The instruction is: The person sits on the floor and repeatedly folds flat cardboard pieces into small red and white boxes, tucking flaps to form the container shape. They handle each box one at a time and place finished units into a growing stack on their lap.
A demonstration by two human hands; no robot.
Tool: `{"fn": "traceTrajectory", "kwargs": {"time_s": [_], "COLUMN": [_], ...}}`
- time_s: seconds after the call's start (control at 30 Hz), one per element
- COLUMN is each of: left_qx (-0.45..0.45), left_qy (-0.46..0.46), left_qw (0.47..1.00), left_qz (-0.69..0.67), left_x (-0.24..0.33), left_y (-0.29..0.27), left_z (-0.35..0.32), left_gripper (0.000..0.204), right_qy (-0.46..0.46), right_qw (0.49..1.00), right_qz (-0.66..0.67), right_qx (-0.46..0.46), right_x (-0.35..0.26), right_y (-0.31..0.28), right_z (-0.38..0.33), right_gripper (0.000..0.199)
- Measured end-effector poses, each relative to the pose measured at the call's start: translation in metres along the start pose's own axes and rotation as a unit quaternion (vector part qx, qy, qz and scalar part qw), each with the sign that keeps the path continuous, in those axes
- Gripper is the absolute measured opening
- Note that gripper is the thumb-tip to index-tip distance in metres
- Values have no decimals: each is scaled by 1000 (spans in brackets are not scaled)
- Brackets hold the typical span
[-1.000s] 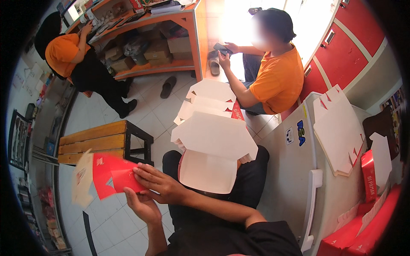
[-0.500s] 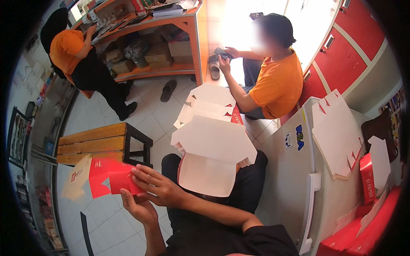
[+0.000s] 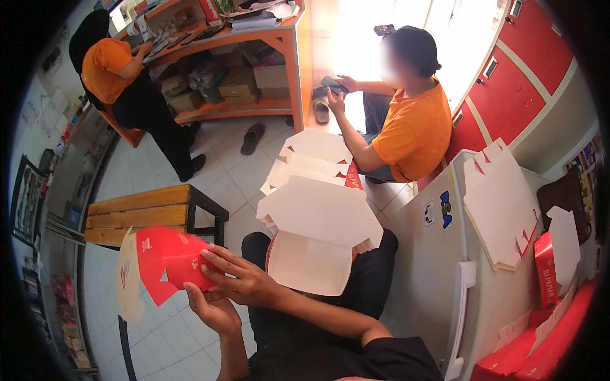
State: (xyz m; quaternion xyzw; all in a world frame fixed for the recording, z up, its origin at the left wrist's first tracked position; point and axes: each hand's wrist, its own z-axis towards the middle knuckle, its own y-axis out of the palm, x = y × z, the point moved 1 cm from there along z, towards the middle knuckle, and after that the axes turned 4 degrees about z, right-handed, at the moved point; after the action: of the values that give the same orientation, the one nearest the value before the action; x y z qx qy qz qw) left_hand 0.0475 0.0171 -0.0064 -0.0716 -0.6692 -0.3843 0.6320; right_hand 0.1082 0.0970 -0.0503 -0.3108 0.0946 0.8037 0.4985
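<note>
Left of the white-lined carton [image 3: 309, 263], the left hand [image 3: 215, 311] and right hand [image 3: 244, 279] hold a red carton [image 3: 178, 257] by its near end, apparently to brace its thin board against flexing. The thighs [image 3: 376, 270] support the white-lined carton, presumably for ready reach.

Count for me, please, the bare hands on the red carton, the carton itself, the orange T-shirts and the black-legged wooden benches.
Bare hands: 2 (left hand, right hand)
Red carton: 1
Orange T-shirts: 2
Black-legged wooden bench: 1
Total: 6
</note>
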Motion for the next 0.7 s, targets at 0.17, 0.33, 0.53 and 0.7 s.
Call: {"fn": "traceTrajectory", "kwargs": {"time_s": [0.17, 0.33, 0.53, 0.7], "left_qx": [-48, -39, -73, -61], "left_qy": [16, 85, 28, -63], "left_qw": [997, 964, 940, 934], "left_qz": [56, 250, 332, 346], "left_x": [-3, 13, 41, 30], "left_y": [-8, -25, -78, -99], "left_z": [5, 14, -1, -11], "left_gripper": [50, 31, 25, 29], "right_qy": [85, 159, 226, 290], "right_qw": [989, 971, 961, 942], "right_qz": [86, 178, 156, 155], "right_qx": [88, 31, 18, -71], "right_x": [-15, -23, -8, 11], "right_y": [1, 2, 9, 27], "right_z": [11, 18, 17, -12], "right_gripper": [36, 40, 46, 37]}}
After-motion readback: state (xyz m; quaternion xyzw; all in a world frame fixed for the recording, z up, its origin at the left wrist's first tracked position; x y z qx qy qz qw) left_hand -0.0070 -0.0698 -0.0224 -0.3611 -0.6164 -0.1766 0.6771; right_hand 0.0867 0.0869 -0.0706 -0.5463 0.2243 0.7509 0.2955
